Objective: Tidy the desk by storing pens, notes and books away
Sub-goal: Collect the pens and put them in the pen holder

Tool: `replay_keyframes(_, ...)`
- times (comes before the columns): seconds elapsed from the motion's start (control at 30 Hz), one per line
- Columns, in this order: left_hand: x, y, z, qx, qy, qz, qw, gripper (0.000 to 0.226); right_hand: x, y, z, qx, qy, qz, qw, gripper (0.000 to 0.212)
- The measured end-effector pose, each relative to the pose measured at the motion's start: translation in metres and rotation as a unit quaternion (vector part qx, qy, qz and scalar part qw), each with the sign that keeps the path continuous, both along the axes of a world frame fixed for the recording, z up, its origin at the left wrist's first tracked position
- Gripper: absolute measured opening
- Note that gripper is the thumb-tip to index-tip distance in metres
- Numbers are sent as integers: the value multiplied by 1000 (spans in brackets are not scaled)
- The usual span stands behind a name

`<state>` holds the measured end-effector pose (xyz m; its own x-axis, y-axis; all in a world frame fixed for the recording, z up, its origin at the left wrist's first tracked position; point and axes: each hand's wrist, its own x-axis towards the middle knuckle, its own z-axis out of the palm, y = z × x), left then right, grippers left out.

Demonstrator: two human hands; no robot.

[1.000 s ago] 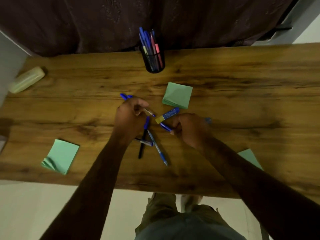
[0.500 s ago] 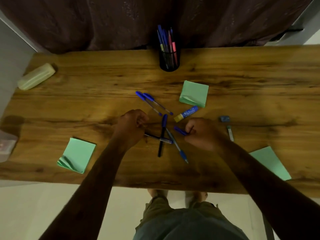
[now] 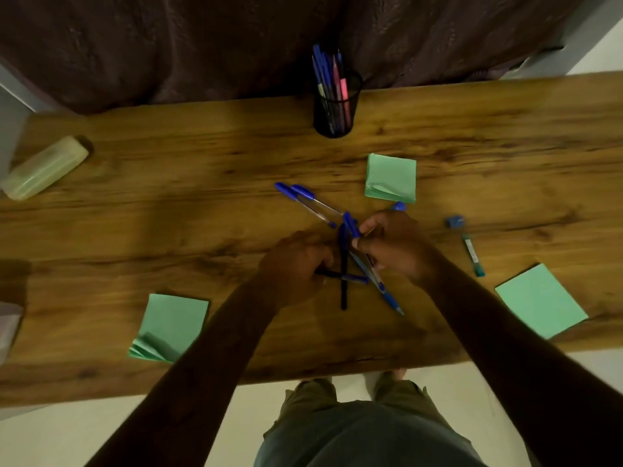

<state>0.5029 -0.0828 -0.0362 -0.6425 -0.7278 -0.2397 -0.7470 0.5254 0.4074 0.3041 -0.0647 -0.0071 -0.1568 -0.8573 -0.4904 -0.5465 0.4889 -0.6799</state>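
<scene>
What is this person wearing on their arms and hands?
Nothing that shows. The left hand and right hand are bare, with no gloves, and no sleeves appear anywhere up to the picture's edge. The dim light shows no watch or rings.

The wooden desk [image 3: 168, 230] spans the view under dim, warm light. A dark curtain [image 3: 151, 45] hangs behind its far edge. Pale floor [image 3: 84, 433] shows below its near edge.
</scene>
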Motion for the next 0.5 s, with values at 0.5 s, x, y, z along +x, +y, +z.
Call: replay_keyframes(0.5,36,-12,10,363,273,344,822,20,31,-8,-18,7,150,21,988,13)
